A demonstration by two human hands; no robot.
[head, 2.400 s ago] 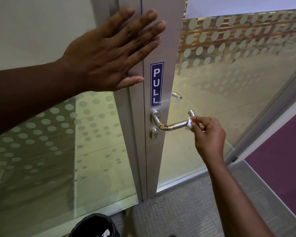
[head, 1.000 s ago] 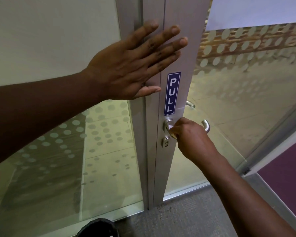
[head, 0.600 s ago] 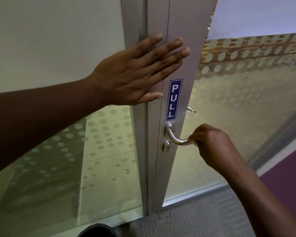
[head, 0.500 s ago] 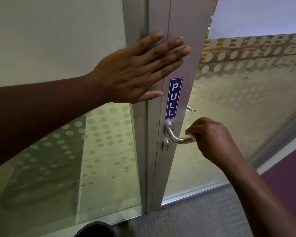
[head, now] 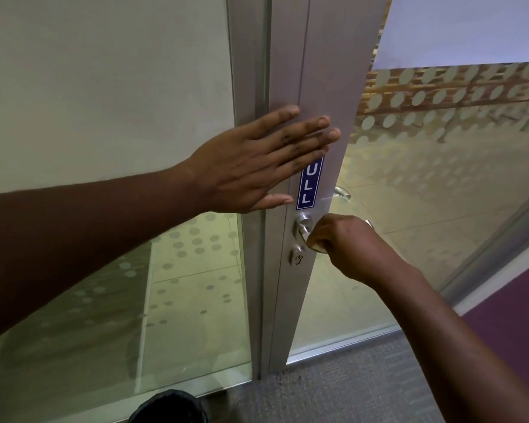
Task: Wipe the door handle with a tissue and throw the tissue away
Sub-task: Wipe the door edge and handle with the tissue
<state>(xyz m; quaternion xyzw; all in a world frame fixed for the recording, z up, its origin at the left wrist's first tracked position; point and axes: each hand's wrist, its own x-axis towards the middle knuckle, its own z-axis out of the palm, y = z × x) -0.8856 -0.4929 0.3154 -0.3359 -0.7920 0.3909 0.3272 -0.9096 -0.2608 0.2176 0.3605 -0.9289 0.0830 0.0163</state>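
The silver lever door handle [head: 303, 228] sits on the grey door frame [head: 324, 71] under a blue PULL sticker [head: 309, 190]. My right hand [head: 345, 242] is closed around the lever close to its base, and only the handle's round base and far tip [head: 369, 223] show. A sliver of the tissue [head: 318, 247] peeks out under my fingers; the rest is hidden in my grip. My left hand [head: 257, 163] lies flat with fingers spread on the frame above the handle, covering the top of the sticker.
A keyhole [head: 297, 257] sits below the handle. Frosted dotted glass panels [head: 440, 178] flank the frame. A black bin's rim [head: 168, 407] shows at the bottom edge on grey carpet [head: 333, 389]. A purple wall [head: 513, 315] stands at the right.
My right hand slid along the lever from its middle back toward the base. My left hand dropped slightly and now covers the sticker's top.
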